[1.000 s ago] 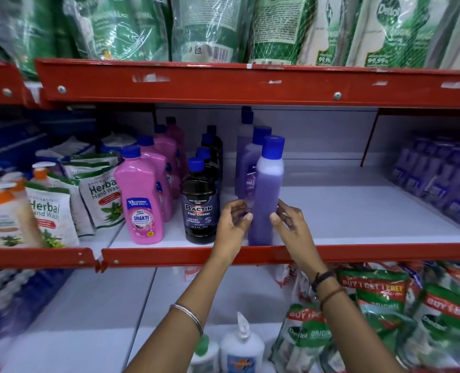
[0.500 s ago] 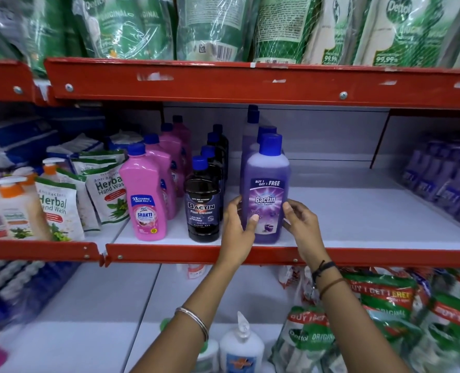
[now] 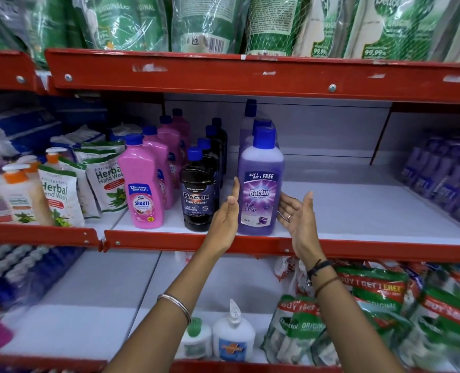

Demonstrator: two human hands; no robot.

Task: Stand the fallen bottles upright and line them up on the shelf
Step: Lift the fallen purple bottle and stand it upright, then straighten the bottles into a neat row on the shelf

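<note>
A purple Bactin floor-cleaner bottle (image 3: 260, 184) with a blue cap stands upright at the front of the white shelf (image 3: 358, 216), label facing me, heading a row of purple bottles. My left hand (image 3: 227, 214) is flat with straight fingers, right beside the bottle's left side. My right hand (image 3: 296, 214) is open, palm toward the bottle, a small gap from its right side. Neither hand grips it. To its left stand a row of black Bactin bottles (image 3: 198, 195) and a row of pink Shakti bottles (image 3: 142, 189), all upright.
Herbal hand-wash pouches (image 3: 59, 192) and pump bottles fill the shelf's left end. Blurred purple bottles (image 3: 449, 181) lie at the far right. The red shelf lip (image 3: 358, 249) runs along the front. Green Dettol packs hang above and lie below right.
The purple bottle was turned from side-on until its label faces front and now stands at the shelf front. Both hands have let go and spread away from its sides.
</note>
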